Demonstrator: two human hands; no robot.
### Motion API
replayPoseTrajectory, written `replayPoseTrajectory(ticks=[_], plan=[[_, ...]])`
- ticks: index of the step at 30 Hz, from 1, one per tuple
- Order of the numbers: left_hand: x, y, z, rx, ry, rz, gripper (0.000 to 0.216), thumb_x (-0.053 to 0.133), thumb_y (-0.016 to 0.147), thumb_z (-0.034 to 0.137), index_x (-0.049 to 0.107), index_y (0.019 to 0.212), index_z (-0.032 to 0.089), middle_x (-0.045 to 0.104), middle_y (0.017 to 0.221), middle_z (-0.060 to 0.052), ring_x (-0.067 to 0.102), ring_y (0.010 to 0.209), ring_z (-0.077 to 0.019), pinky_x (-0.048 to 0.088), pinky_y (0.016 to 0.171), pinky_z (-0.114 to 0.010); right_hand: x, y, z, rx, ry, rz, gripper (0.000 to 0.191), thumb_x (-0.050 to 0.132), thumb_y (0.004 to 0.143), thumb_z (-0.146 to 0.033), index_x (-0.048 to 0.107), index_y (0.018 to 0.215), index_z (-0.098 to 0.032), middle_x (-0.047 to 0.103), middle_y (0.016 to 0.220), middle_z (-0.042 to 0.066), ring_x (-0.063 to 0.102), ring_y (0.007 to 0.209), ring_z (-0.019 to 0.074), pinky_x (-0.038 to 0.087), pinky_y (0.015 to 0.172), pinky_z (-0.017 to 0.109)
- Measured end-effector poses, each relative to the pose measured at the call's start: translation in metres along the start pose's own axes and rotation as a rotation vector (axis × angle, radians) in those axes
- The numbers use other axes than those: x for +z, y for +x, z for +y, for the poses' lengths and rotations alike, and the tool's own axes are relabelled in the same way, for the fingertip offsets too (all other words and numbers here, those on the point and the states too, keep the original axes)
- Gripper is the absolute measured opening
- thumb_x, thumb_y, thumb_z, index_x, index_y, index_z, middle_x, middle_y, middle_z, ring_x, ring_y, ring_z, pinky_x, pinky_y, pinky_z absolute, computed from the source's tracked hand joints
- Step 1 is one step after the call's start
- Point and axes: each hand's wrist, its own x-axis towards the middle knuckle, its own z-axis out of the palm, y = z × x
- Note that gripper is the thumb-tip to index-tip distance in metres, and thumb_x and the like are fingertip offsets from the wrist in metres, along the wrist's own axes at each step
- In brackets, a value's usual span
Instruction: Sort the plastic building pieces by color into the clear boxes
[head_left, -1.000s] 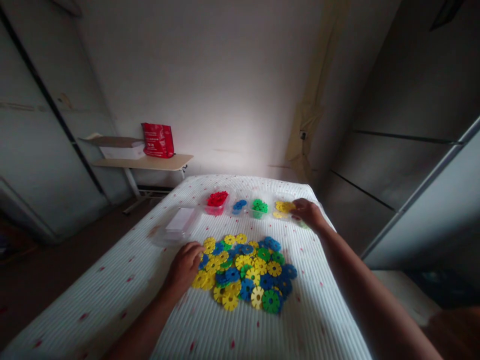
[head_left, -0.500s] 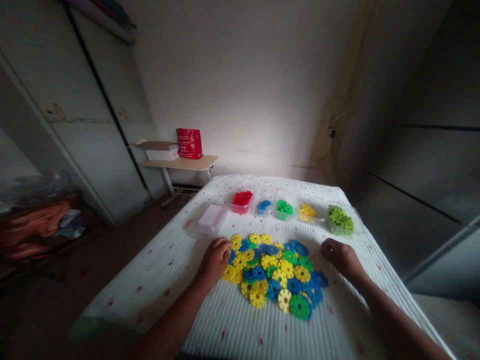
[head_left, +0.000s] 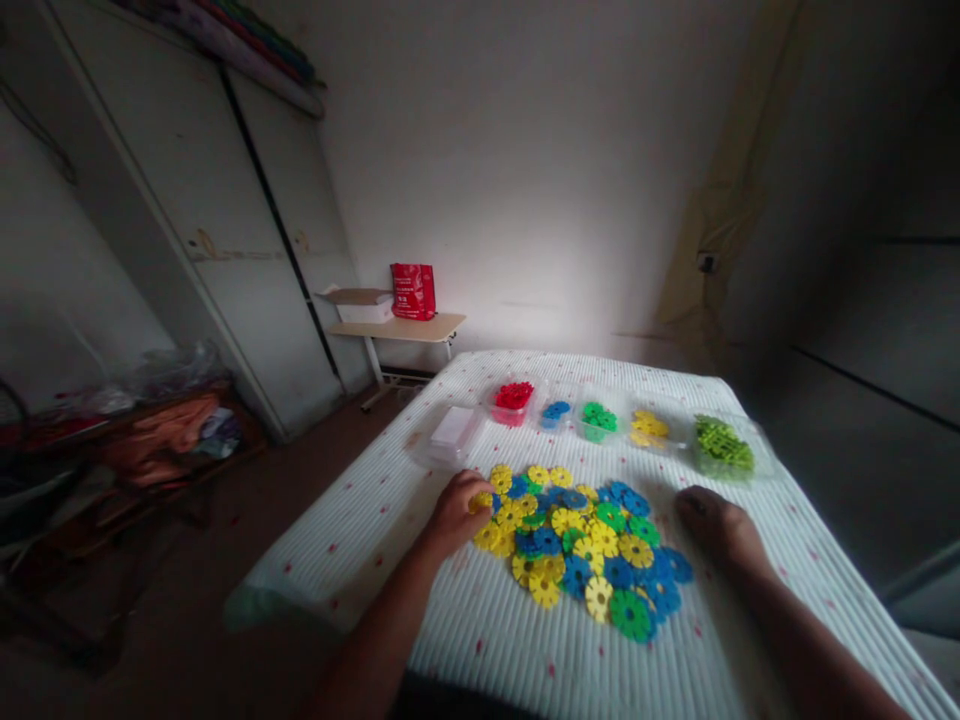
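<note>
A pile of flower-shaped, notched plastic discs [head_left: 575,578] in yellow, blue and green lies spread on the striped bed cover [head_left: 450,650]. At the pile's left edge, my left hand [head_left: 456,512] pinches a yellow disc [head_left: 481,502] between thumb and fingers. My right hand [head_left: 721,528] rests on the cover just right of the pile, its fingers curled in, with nothing seen in them. Behind the pile stand clear plastic boxes with red pieces [head_left: 514,395], blue discs [head_left: 556,411], green discs [head_left: 599,417], yellow discs [head_left: 649,427] and light green pieces [head_left: 723,443].
Left of the boxes, a clear container [head_left: 431,455] holds a white block [head_left: 453,427]. A small table [head_left: 427,328] beyond the bed bears a red bag [head_left: 413,292] and a white box [head_left: 366,310]. A wardrobe [head_left: 247,290] stands at the left.
The view has swung left, so everything sits further right in the picture. My left hand's fingers have come round a yellow disc at the pile's edge. My right hand stays beside the pile.
</note>
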Motion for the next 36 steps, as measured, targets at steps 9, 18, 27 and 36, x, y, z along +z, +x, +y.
replayPoseTrajectory(ticks=[9, 18, 27, 36], plan=[[0.004, -0.004, 0.003, -0.053, 0.261, -0.023, 0.038, 0.059, 0.057, 0.010, 0.064, 0.094, 0.018, 0.056, 0.099, -0.004, 0.051, 0.100, -0.0202, 0.043, 0.092, -0.032, 0.003, 0.000, 0.001, 0.004, -0.017, 0.007, 0.027, 0.043, 0.078, -0.037, 0.065, 0.079, -0.021, 0.070, 0.081, 0.005, 0.063, 0.073, 0.0186, 0.041, 0.062, 0.024], [0.005, -0.003, 0.006, -0.028, 0.208, 0.068, 0.028, 0.063, 0.058, 0.012, 0.060, 0.085, 0.019, 0.060, 0.090, -0.003, 0.055, 0.093, -0.0191, 0.045, 0.086, -0.031, 0.003, 0.000, 0.000, 0.030, -0.061, 0.007, 0.026, 0.044, 0.079, -0.036, 0.065, 0.079, -0.021, 0.069, 0.079, 0.005, 0.062, 0.069, 0.0174, 0.039, 0.058, 0.023], [0.003, 0.024, 0.033, 0.062, 0.356, 0.039, 0.029, 0.065, 0.067, 0.022, 0.064, 0.096, 0.022, 0.065, 0.098, -0.003, 0.056, 0.098, -0.0199, 0.042, 0.087, -0.032, 0.002, 0.000, -0.002, 0.017, -0.082, -0.004, 0.028, 0.041, 0.081, -0.033, 0.065, 0.080, -0.020, 0.069, 0.081, 0.006, 0.063, 0.072, 0.0183, 0.040, 0.061, 0.024], [0.008, 0.054, 0.050, -0.017, 0.664, -0.291, 0.017, 0.065, 0.066, 0.035, 0.067, 0.077, 0.022, 0.063, 0.096, -0.006, 0.054, 0.101, -0.0263, 0.041, 0.083, -0.037, 0.000, -0.001, -0.006, -0.003, -0.073, 0.042, 0.025, 0.043, 0.080, -0.031, 0.066, 0.077, -0.020, 0.069, 0.079, 0.005, 0.061, 0.070, 0.0166, 0.040, 0.061, 0.023]])
